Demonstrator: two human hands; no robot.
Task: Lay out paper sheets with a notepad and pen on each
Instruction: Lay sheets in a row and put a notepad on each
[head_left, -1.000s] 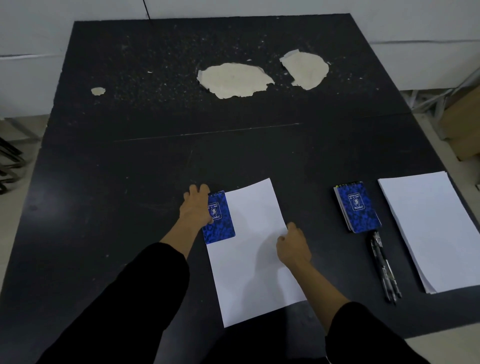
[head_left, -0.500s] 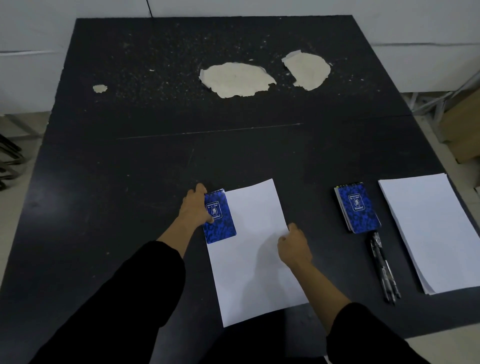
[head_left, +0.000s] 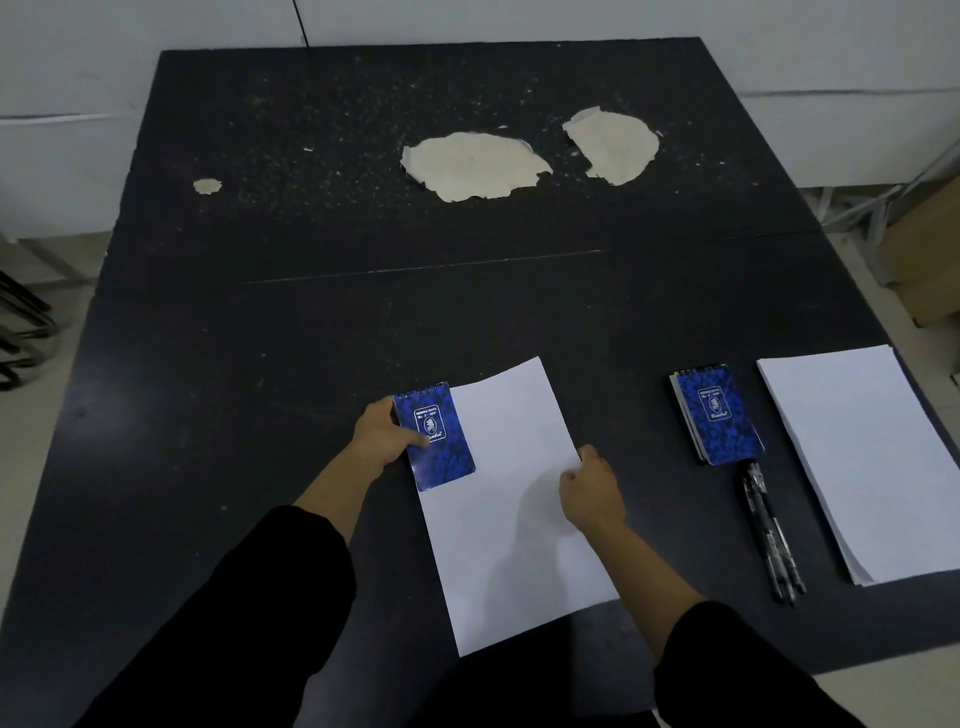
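A single white paper sheet (head_left: 511, 499) lay on the black table (head_left: 260, 364) in front of the person, and everything else sat relative to it. At the sheet's far left corner lay a blue spiral notepad (head_left: 435, 435), partly on the paper and partly overhanging its left edge. The left hand (head_left: 382, 436) held that notepad from the left side, thumb on the cover and fingers curled under its edge. The right hand (head_left: 592, 488) pinched the sheet's right edge, its fingers curled narrow around the paper. To the right of the sheet, well apart, a second stack of blue notepads (head_left: 719, 413) lay on the table, with dark pens (head_left: 771, 535) just beside its near end. Farther right lay a stack of white paper (head_left: 872, 462).
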